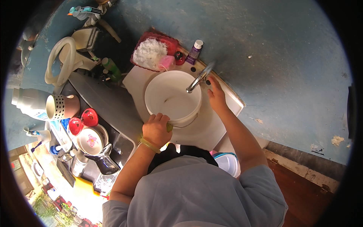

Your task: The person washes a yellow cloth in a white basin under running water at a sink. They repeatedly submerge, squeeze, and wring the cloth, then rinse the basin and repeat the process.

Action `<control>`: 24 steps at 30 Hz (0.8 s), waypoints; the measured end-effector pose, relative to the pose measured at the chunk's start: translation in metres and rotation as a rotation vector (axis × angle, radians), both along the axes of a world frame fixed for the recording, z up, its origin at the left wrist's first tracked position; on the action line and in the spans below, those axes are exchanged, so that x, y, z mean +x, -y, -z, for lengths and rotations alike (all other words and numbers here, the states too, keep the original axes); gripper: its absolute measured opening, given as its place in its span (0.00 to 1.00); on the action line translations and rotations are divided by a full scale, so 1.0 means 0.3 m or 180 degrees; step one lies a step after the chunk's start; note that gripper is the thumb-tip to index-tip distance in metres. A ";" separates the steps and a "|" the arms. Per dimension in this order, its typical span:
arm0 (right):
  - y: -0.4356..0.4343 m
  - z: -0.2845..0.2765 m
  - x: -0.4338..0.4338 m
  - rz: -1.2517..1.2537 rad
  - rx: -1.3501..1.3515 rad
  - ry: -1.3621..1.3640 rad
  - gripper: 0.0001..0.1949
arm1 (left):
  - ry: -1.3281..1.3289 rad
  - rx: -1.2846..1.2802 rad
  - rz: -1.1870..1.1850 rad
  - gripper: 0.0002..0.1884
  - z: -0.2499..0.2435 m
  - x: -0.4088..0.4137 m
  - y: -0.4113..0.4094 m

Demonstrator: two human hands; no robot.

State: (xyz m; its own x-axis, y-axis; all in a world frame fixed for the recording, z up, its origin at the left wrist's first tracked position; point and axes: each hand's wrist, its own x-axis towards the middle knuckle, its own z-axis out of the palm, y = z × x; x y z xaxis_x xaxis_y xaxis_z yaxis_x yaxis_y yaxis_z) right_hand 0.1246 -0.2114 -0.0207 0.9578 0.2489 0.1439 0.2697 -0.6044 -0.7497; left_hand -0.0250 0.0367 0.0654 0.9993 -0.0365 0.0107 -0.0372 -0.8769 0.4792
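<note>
A white plastic bucket (177, 110) stands in the white washbasin (210, 124), under the spout of a chrome faucet (196, 82). My left hand (157, 129) is closed at the bucket's near left rim, with a bit of something yellow-green showing beside the fingers. A thin wire handle hangs at the bucket's near side. My right hand (217, 95) is just right of the faucet base, its fingers apart and reaching toward it; whether a fingertip touches the faucet is not clear. Inside the bucket is a small dark mark; any water cannot be made out.
A red tray (171, 45) holding white material and a pink packet stands behind the basin, beside a purple tube (194, 52). To the left are a grey washing-machine-like lid (107, 96), a ribbed hose (48, 68), bowls (90, 141) and bottles. A blue wall rises at the right.
</note>
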 end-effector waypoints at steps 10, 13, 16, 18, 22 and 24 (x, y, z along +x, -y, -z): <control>-0.031 0.240 0.055 -0.0685 0.1021 -0.0779 0.29 | 0.0131 0.0088 0.0056 0.15 -0.005 -0.017 0.015; -0.037 0.206 0.078 -0.0772 0.1143 -0.1145 0.25 | 0.0184 0.0063 0.0041 0.15 -0.009 -0.014 0.024; -0.031 0.225 0.125 -0.0681 -0.0305 -0.1457 0.22 | 0.0204 0.0066 0.0068 0.15 -0.013 -0.006 0.033; -0.146 -0.024 0.111 -0.0853 -0.1702 -0.1374 0.21 | 0.0263 0.0111 -0.0059 0.15 -0.006 -0.031 0.018; -0.120 -0.036 0.102 -0.0694 -0.1271 -0.1407 0.18 | 0.0395 0.0128 -0.0062 0.15 -0.007 -0.033 0.028; -0.030 0.127 0.109 -0.0490 -0.0572 -0.0998 0.17 | 0.0507 0.0160 0.0008 0.15 0.003 -0.025 0.041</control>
State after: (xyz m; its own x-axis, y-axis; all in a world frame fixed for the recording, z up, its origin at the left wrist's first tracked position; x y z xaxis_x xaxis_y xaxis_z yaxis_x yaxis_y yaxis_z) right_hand 0.1572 -0.2025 -0.0587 0.8979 0.3876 -0.2087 0.1421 -0.7039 -0.6959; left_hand -0.0324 0.0244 0.0645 0.9850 -0.0435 0.1672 -0.1115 -0.8995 0.4225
